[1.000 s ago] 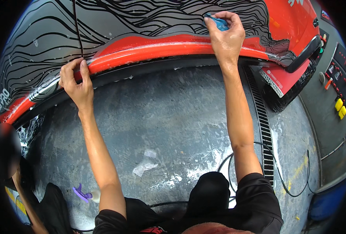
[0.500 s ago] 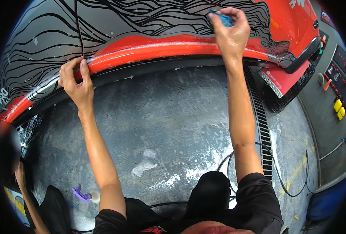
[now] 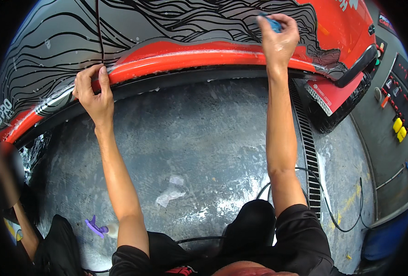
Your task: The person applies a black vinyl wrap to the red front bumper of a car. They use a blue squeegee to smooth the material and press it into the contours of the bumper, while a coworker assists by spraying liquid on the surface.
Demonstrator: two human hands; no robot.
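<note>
A red vehicle side (image 3: 176,53) with a grey panel (image 3: 176,23) of black wavy lines fills the top of the view, wet with white foam streaks along its lower red edge. My right hand (image 3: 280,39) pinches a small blue, soft-looking piece (image 3: 273,24) against the grey panel; whether it is a cloth or a pad I cannot make out. At left, my left hand (image 3: 93,92) rests on the red lower edge beside the vertical panel seam (image 3: 99,32). Its fingers are bent and its thumb stands apart, with nothing seen in it.
A spray bottle with a purple trigger (image 3: 96,227) lies near my left elbow. A pale crumpled wrapper (image 3: 169,195) is on the wet floor. To the right are a drain grate (image 3: 307,147), a black hose (image 3: 326,198) and a tyre (image 3: 342,110). Another person's arm (image 3: 26,230) shows lower left.
My right hand has slid slightly right and down with the blue piece. My left hand sits slightly further right. The other person's arm at lower left has shifted.
</note>
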